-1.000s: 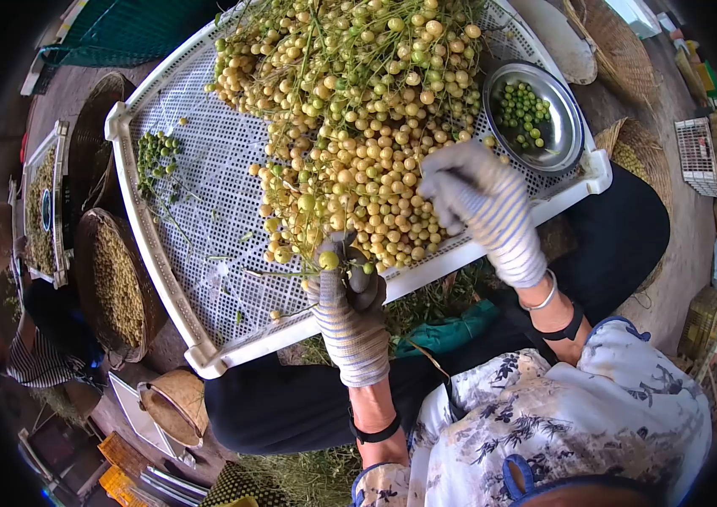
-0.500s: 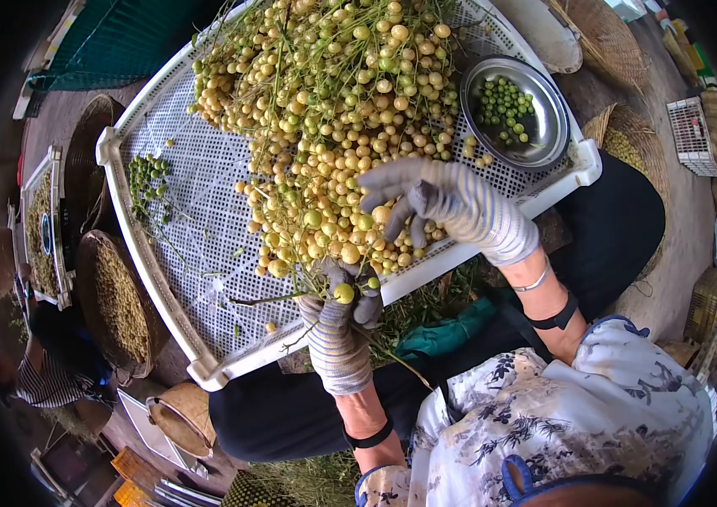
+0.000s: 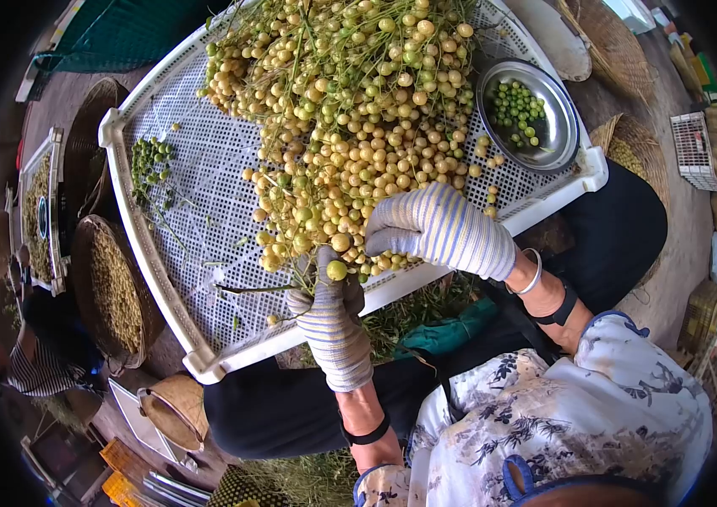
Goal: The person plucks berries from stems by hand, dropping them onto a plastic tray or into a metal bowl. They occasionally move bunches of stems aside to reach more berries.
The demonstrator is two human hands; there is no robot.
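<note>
1. Around us is a cluttered floor (image 3: 650, 306), with a fruit-filled basket (image 3: 81, 272) at the left and a white crate (image 3: 696, 154) at the right. Beyond the basket we make out the striped garment (image 3: 37, 370) of another person.

2. Before us, the sprig (image 3: 253, 290) lies over the near edge of a white perforated tray (image 3: 206, 173), its stem pointing toward the left edge.

3. The gloved left hand (image 3: 333, 328) has thumb and fingers drawn narrow around the sprig, beside one large yellow-green berry (image 3: 336, 270).

4. The gloved right hand (image 3: 443, 232) is just beside it, above the near edge, fingers together and bent down toward the fruit. We cannot tell whether the hidden fingertips hold anything.

5. Half a second ago, those right fingers were spread over the fruit; now they have folded and turned knuckles-up. We judge that this brings both hands to work on one small patch.

6. Beyond them, a heap of pale berries (image 3: 367, 156) reaches the far edge.

7. A metal bowl (image 3: 556, 135) of green berries (image 3: 517, 108) sits by the near right corner, a few loose berries (image 3: 483, 149) beside it. A green cluster (image 3: 152, 160) lies near the left edge.
</note>
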